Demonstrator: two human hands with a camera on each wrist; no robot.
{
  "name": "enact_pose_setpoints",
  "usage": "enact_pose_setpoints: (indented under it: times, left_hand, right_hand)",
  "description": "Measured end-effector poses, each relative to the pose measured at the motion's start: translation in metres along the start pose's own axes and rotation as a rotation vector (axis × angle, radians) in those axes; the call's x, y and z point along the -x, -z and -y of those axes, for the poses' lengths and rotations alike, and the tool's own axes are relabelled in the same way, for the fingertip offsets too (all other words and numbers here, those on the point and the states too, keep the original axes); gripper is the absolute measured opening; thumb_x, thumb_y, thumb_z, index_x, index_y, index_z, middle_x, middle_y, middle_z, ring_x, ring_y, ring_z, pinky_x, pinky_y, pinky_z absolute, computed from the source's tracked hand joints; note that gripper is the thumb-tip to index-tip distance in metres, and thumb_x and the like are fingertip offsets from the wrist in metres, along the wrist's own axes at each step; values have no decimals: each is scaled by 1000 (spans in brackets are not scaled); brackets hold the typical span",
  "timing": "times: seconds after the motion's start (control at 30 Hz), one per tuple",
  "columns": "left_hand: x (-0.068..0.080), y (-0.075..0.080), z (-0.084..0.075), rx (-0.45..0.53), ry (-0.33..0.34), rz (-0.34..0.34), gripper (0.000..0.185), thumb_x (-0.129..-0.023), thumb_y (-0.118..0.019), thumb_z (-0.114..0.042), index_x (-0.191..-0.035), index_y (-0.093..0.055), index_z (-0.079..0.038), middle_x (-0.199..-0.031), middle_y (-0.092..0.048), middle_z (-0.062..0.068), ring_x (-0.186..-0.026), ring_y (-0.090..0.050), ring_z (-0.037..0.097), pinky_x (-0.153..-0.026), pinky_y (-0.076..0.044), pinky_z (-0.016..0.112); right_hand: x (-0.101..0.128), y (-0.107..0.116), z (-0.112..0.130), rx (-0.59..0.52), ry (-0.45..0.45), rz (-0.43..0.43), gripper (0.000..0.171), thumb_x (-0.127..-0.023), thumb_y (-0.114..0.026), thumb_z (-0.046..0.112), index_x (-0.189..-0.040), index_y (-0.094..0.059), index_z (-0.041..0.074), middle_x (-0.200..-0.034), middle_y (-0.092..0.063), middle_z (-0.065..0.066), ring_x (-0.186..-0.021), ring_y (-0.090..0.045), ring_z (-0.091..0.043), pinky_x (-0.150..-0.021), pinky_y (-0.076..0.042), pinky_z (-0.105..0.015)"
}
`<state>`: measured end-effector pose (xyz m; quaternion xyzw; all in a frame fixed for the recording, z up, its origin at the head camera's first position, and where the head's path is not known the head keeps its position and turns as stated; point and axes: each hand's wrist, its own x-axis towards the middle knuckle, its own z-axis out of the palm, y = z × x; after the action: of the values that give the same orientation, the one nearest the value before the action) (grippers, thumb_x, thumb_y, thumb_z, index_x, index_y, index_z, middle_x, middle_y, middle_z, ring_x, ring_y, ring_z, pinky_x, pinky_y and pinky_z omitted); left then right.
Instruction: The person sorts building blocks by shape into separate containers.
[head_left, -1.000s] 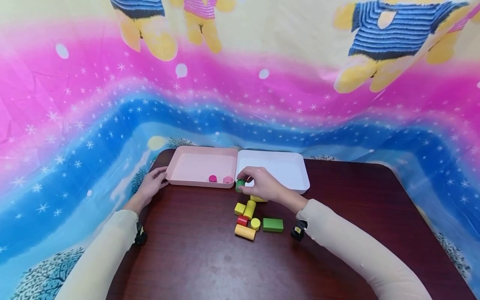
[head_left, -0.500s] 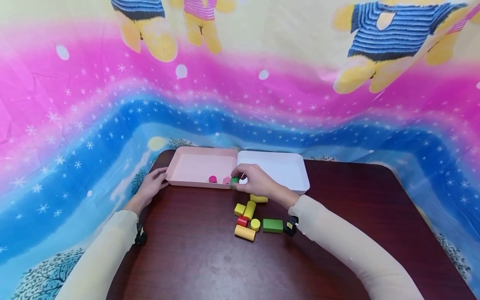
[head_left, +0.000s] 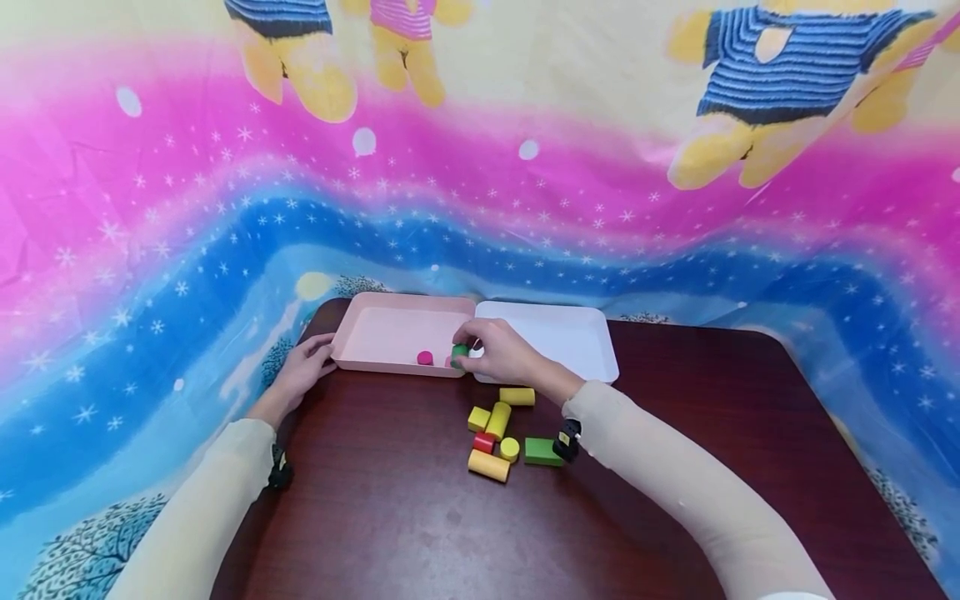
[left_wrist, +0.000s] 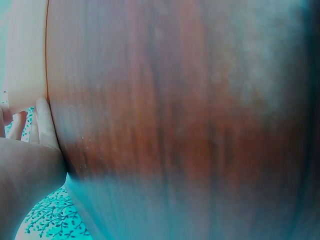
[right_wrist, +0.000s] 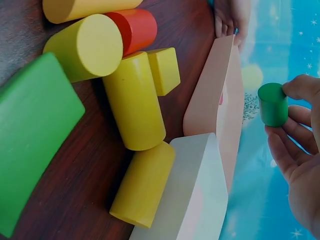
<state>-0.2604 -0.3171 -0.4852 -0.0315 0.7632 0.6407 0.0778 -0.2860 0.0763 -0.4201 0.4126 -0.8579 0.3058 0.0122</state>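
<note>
My right hand [head_left: 504,352] pinches a green cylinder block [head_left: 460,357] between thumb and fingers, over the right end of the pink tray [head_left: 375,367]. In the right wrist view the green cylinder stands upright at the fingertips. A round magenta block [head_left: 425,357] lies in the tray; a pink block beside it is mostly hidden behind the green one. My left hand [head_left: 303,368] rests against the tray's left end. In the left wrist view its fingers [left_wrist: 45,122] lie fairly straight along the tray's corner.
A white tray [head_left: 592,342] adjoins the pink one. On the dark table before them lie several yellow blocks, such as a long cylinder [head_left: 498,421] and a cube [head_left: 478,418], plus a red cylinder [head_left: 483,442], an orange cylinder [head_left: 488,466] and a green rectangular block [head_left: 542,451].
My right hand has carried the green cylinder leftward, from the front edge near the white tray to above the pink tray. The left hand has stayed in place.
</note>
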Motion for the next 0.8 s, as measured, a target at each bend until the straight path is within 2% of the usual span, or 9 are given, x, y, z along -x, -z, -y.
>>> enact_pose_setpoints:
  times: [0.23,0.57,0.8]
  left_hand:
    - [0,0,1,3,-3,-2,53,-116,-41,-14,-164,-29,4,-164,-32,32,-151,-36,47,-120,-38,55]
    - [-11,3,19,-7,-18,-14,53,-117,-38,-17,-166,-28,0,-166,-31,30,-152,-35,45,-119,-40,52]
    - [-4,1,6,15,-9,-8,52,-116,-40,-13,-165,-30,3,-164,-33,32,-151,-35,46,-119,-38,54]
  right_hand:
    - [-6,-6,-4,-10,-17,-16,18,-95,-81,18,-110,-75,9,-101,-72,2,-92,-69,-14,-89,-63,-36]
    - [-10,-19,-14,-36,-74,-36,18,-96,-80,16,-110,-74,7,-103,-72,-1,-93,-71,-16,-89,-63,-34]
    - [-15,-28,-22,-14,-114,-43,19,-96,-79,18,-110,-75,6,-103,-73,-4,-92,-70,-16,-88,-61,-28]
